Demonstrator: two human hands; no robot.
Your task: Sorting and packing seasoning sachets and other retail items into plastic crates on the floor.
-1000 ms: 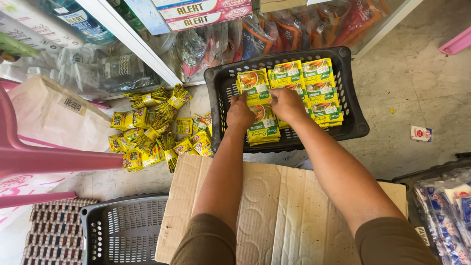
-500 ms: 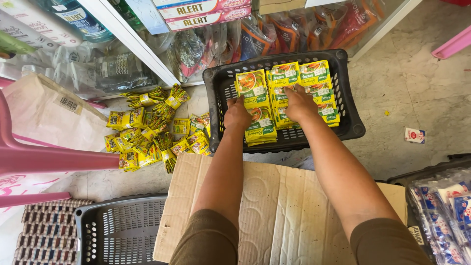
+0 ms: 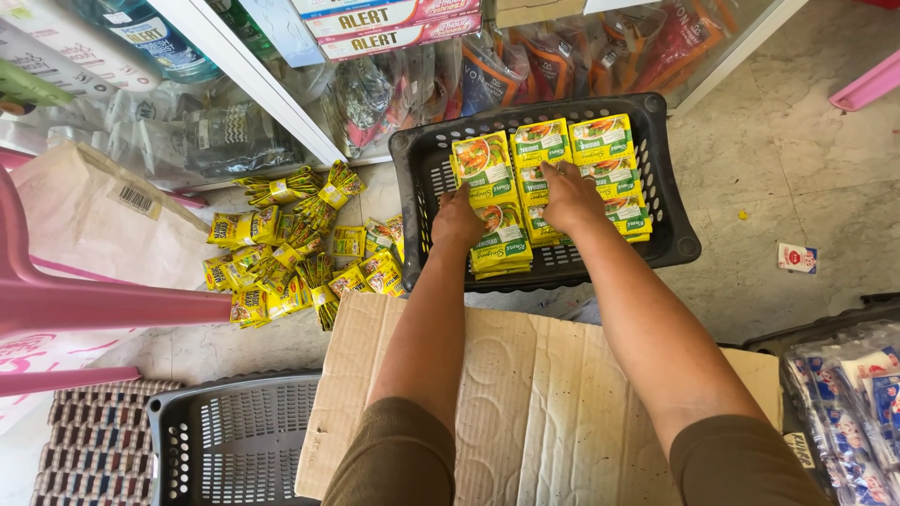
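We see both of our hands reaching into the black plastic basket (image 3: 675, 220) at upper centre of the frame, where yellow and green sachets (image 3: 600, 155) lie in neat overlapping rows. Our left hand (image 3: 457, 221) rests at the left side of the rows, fingers curled down over the edge of a stack of sachets (image 3: 500, 245) near the basket's lower rim; we cannot tell whether they actually pinch it. Our right hand (image 3: 569, 195) lies flat on the middle row, fingers held together and pressing down on the packets.

To the left of the basket, on the pale stone floor (image 3: 797, 159), a loose heap of yellow packets (image 3: 291, 253) sits in a jumble (some bundled, some single). Under our forearms a flattened sheet of cardboard (image 3: 544, 403) covers the lower centre of the frame. A second grey basket (image 3: 225, 440) stands at lower left, beside a woven mat (image 3: 84, 440). A pink plastic chair (image 3: 94, 305) crosses the left edge. Along the top runs a shelf (image 3: 253, 80) with bagged goods, and wrapped blue and white packets (image 3: 853, 403) lie at lower right
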